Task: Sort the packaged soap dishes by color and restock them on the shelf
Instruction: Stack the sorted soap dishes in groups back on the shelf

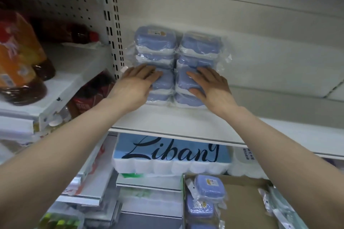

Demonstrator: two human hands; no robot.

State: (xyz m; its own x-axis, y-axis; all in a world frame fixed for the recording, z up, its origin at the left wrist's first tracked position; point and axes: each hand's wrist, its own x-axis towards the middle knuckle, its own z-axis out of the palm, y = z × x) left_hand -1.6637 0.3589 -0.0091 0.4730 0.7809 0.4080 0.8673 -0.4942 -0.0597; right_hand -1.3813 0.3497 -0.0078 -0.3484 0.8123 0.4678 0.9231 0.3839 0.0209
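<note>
Two stacks of blue soap dishes (175, 65), bagged in clear plastic, standing side by side on the white shelf (167, 122), hard against the left upright (115, 24). Left stack and right stack touching, each several packs high.

Left hand (137, 83) flat against front of left stack, fingers (150, 73) straight, pressing, not gripping. Right hand (208, 85) flat on right stack, fingers spread and extended, thumb low on the pack face. Nothing held in either hand.

More blue packs in the cardboard box (242, 201) below right, so restock judged partway done. Other pale packs at the box's right edge; colour not clear enough to call.

Likely step: squaring and pushing stacks back.

Risks:
- Slick film on film: uneven push could shear upper packs off lower ones, topple forward off the shelf.
- Push applied at mid-height only; top packs unsupported, could tilt back or sideways.
- Loose bag flaps at right side of right stack could snag a hand on withdrawal and drag a pack out.
- Right stack has no side support; lateral nudge could fan it into the open shelf space.
- Box sits under the shelf edge, so a falling pack probably lands there or on the tissue pack (171, 154) below.
</note>
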